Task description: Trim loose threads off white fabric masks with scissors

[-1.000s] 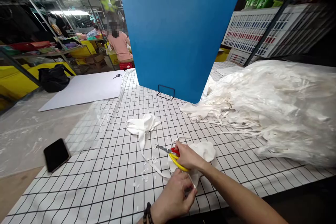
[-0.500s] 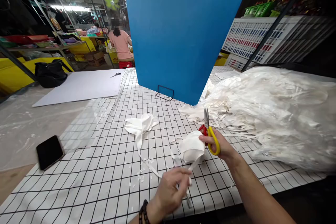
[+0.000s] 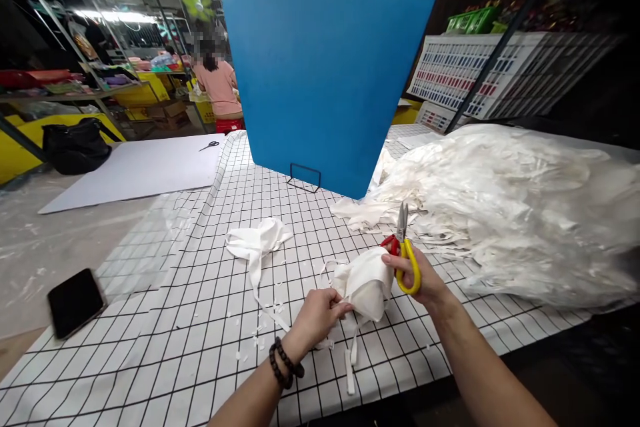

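Observation:
In front of me a white cupped garment with thin straps, which looks like a bra [image 3: 367, 283], is held just above the checked cloth. My left hand [image 3: 320, 313], with dark beads at the wrist, pinches its left edge between thumb and fingers. My right hand [image 3: 423, 277] grips its upper right edge with the fingertips. Hooked in that same hand are scissors [image 3: 403, 240] with one red and one yellow handle, blades pointing up. Another white strapped piece [image 3: 260, 240] lies on the cloth farther left, its strap trailing toward my left forearm.
White scraps [image 3: 257, 340] dot the checked cloth [image 3: 165, 360]. A large heap of white pieces in clear plastic [image 3: 530, 213] fills the right. A blue board [image 3: 325, 80] stands behind on a wire stand [image 3: 304, 178]. At left lie a phone [image 3: 76, 303] and a black bag [image 3: 75, 145].
My left hand has moved up from the hanging strap to the bra's left edge. The bra has turned, showing its cup more. The view has shifted slightly right.

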Motion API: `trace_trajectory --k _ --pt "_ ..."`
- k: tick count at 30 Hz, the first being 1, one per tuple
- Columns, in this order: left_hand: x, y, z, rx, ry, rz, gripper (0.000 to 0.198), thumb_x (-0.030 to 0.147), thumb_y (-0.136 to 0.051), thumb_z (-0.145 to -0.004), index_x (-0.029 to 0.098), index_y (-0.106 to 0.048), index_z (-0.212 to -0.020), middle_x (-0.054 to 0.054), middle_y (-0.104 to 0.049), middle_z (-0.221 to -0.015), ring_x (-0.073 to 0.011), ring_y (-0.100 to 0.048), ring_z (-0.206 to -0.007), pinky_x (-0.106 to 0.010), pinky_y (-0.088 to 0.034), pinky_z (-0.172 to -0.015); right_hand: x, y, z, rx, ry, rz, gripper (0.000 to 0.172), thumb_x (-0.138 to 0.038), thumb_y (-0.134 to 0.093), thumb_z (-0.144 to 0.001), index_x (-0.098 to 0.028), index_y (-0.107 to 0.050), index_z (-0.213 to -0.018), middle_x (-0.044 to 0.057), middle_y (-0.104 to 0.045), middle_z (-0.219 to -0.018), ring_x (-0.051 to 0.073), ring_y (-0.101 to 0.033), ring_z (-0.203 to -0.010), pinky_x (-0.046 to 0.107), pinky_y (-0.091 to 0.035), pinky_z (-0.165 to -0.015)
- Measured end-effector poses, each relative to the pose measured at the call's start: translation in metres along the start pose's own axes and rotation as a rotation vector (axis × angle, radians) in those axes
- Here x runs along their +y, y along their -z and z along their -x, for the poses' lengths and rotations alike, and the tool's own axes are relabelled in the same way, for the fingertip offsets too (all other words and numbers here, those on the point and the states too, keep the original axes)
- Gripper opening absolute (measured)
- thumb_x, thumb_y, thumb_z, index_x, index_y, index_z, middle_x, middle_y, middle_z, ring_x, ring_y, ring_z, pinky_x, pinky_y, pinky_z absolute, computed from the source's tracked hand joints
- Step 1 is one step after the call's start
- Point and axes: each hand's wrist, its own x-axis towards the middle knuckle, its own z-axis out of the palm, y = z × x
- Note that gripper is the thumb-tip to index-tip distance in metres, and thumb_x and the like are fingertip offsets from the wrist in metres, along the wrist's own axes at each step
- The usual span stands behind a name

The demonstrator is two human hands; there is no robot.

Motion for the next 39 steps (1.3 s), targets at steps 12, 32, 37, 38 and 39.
trace_trajectory --k 12,32,37,38,39 --pt "0.015 0.046 0.031 0.455 -0.269 -0.219 0.012 0.020 -0.055 -0.092 0.018 -0.067 -0.092 -0.005 -0.072 -0.083 -0.0188 -0.066 -0.077 -0.029 -0.051 -0.070 -0.007 -0.004 -0.013 0.090 -0.031 -0.160 0.033 -0.029 -0.086 -0.058 -0.019 -0.058 -0.073 -0.005 -0.058 -0.066 0.011 -0.054 -0.059 0.021 -0.044 -0.053" --pt "0.127 0.104 -0.013 -0.195 0.107 0.804 0.035 0.044 -0.056 -0.091 0.012 -0.067 -0.082 0.008 -0.037 -0.042 -0.0038 -0.027 -0.035 -0.017 -0.024 -0.037 -0.029 -0.059 0.022 -0.437 -0.044 0.016 0.048 -0.027 -0.088 -0.062 -0.023 -0.051 -0.093 0.002 -0.068 -0.099 0.011 -0.060 -0.070 0.023 -0.045 -0.059" --pt "0.129 0.093 0.006 -0.263 0.095 1.002 0.027 0.038 -0.060 -0.091 0.012 -0.067 -0.097 0.002 -0.055 -0.057 -0.0048 -0.044 -0.042 -0.017 -0.039 -0.043 -0.028 -0.062 0.018 -0.220 0.047 0.026 0.046 -0.027 -0.088 -0.062 -0.022 -0.047 -0.081 -0.003 -0.066 -0.080 0.011 -0.059 -0.068 0.024 -0.045 -0.062" --pt "0.129 0.091 0.011 -0.255 0.080 0.990 0.028 0.038 -0.059 -0.091 0.012 -0.067 -0.098 0.000 -0.059 -0.062 -0.0051 -0.046 -0.043 -0.018 -0.040 -0.043 -0.031 -0.064 0.013 -0.191 0.083 0.016 0.043 -0.029 -0.086 -0.066 -0.022 -0.047 -0.083 -0.002 -0.067 -0.080 0.011 -0.057 -0.066 0.023 -0.044 -0.060" --pt "0.130 0.089 0.015 -0.233 0.062 0.963 0.029 0.040 -0.058 -0.091 0.013 -0.067 -0.099 -0.001 -0.061 -0.067 -0.0052 -0.047 -0.043 -0.018 -0.040 -0.043 -0.035 -0.066 0.009 -0.183 0.109 0.010 0.040 -0.031 -0.083 -0.069 -0.022 -0.048 -0.085 -0.001 -0.067 -0.082 0.010 -0.056 -0.064 0.022 -0.042 -0.058"
